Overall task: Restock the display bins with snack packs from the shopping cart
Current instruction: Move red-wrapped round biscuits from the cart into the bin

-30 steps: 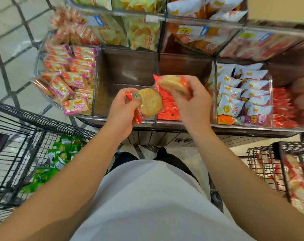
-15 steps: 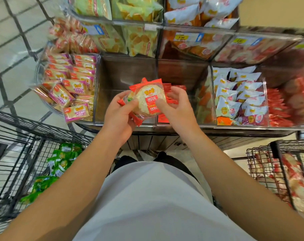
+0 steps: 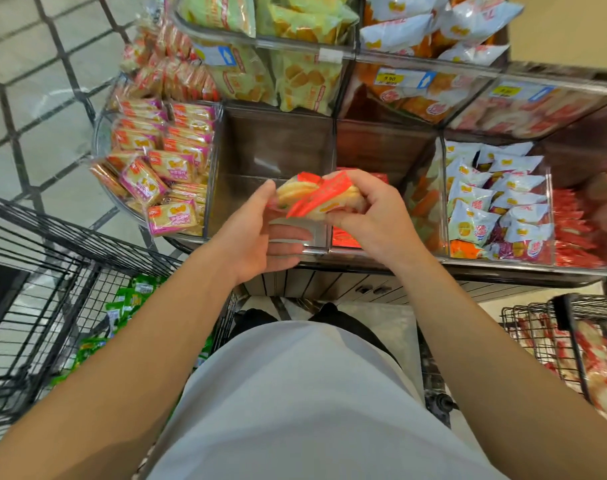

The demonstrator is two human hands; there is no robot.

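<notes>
Centre frame, both hands on the red-and-clear snack packs (image 3: 314,197): right hand (image 3: 375,216) curled tight round them, left hand (image 3: 257,233) looser, fingertips touching. They hover over the bin (image 3: 271,147), seemingly bare, blurred through clear plastic.

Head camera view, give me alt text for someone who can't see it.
Both hands hold red-and-clear snack packs above the display bins: the right hand grips them, the left hand supports them with straight fingers. Below is an empty bin, and wire shopping carts stand on either side.
</notes>
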